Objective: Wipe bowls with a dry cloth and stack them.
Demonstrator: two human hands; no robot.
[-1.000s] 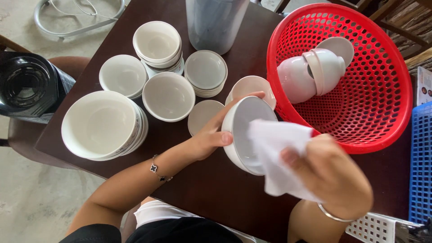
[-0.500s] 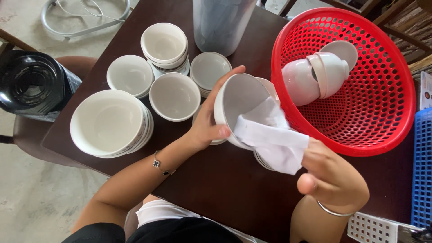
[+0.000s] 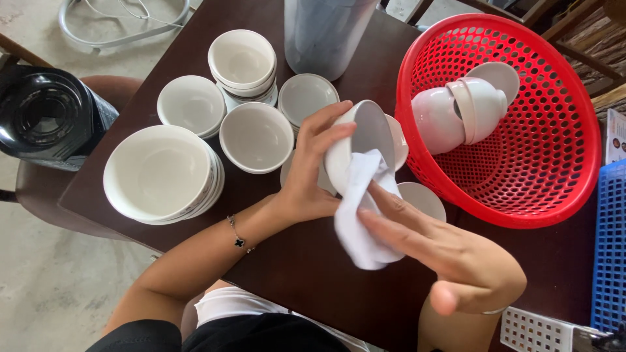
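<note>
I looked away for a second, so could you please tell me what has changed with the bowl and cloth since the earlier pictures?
The left hand has turned the white bowl from facing up to tipped on edge and carried it further from the body. The right hand kept the white cloth, which went from covering the bowl's rim to hanging below it. The stacked bowls and red basket stayed put.

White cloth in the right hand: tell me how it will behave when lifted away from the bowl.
The white cloth will probably hang limp, since it already folds and drapes over the bowl rim. It looks thin, so likely light. Pinched under the right hand, it seems unlikely to slip.
</note>
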